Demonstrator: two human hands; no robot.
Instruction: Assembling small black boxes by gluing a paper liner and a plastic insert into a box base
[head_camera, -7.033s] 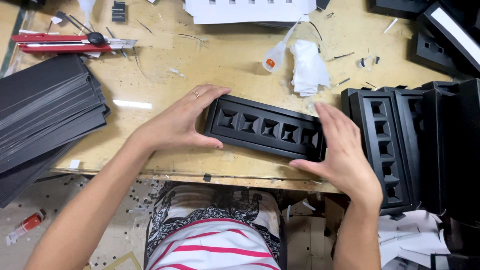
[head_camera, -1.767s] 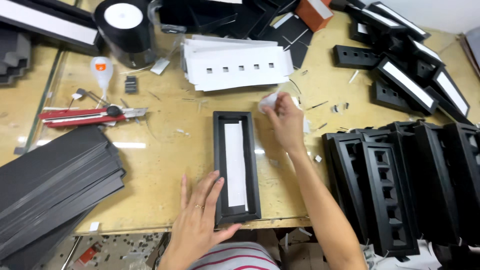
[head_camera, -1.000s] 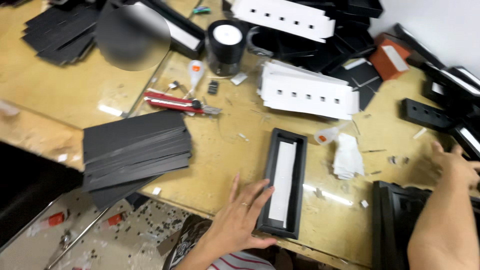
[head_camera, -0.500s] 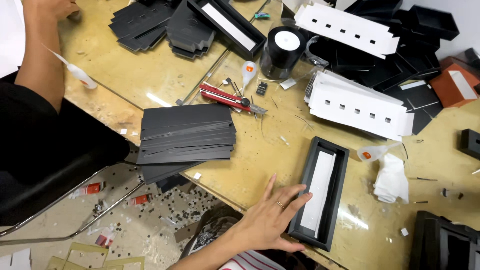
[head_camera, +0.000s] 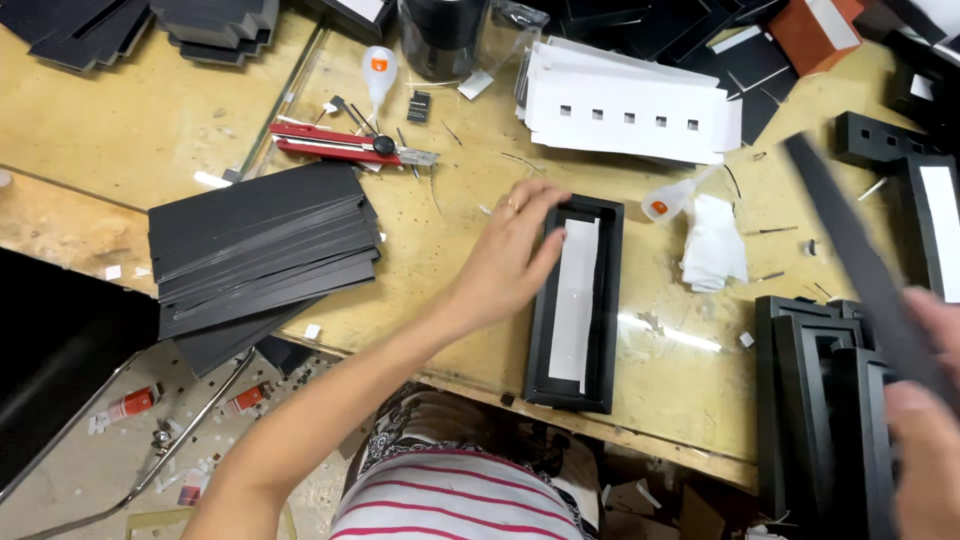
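Fingers of the left hand (head_camera: 505, 262) lie spread on the black tray's (head_camera: 575, 306) ten o'clock corner, gripping nothing, while the right hand (head_camera: 925, 420) at three o'clock clasps a blurred black strip (head_camera: 850, 260).

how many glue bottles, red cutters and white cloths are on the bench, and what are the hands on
glue bottles: 2, one by the cutter and one by the cloth
red cutter: 1
white cloth: 1
black tray with white strip: 1, under the left hand
black strip: 1, blurred, in the right hand
total: 6
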